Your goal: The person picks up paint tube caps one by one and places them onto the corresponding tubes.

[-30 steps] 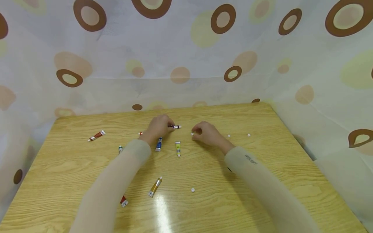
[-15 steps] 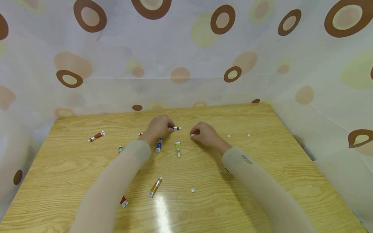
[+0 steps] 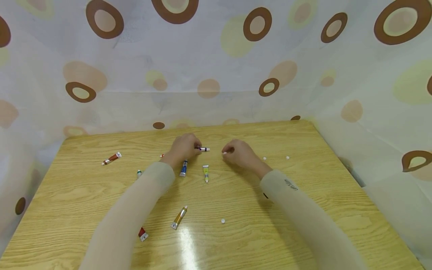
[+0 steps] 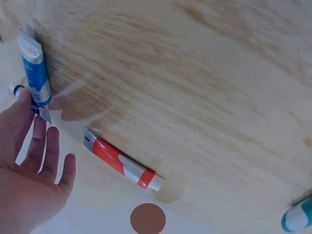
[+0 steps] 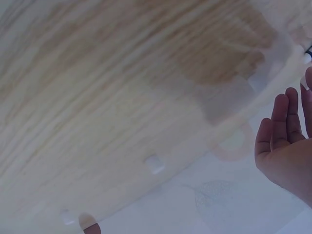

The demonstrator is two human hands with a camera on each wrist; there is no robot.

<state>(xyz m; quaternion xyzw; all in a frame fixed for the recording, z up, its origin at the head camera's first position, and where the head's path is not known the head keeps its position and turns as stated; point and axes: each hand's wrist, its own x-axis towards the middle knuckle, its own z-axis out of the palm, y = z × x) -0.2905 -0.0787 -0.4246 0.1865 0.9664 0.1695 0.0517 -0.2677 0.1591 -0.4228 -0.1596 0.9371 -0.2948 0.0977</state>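
Two hands are held over the middle of the light wooden table (image 3: 303, 150). A small dark purple paint tube with a white tip (image 3: 203, 149) is pinched in the left hand (image 3: 183, 147), as half a second before. A tiny white cap (image 3: 224, 153) is pinched in the right hand (image 3: 237, 153), which has been lifted slightly and brought nearer the tube's tip, so capping appears close. No containers are seen; other tubes lie loose.

Curtained recording booth: spotted curtain (image 3: 216, 56) walls in a wood-grain desk (image 3: 303, 225) strewn with small paint tubes (image 3: 179, 216).
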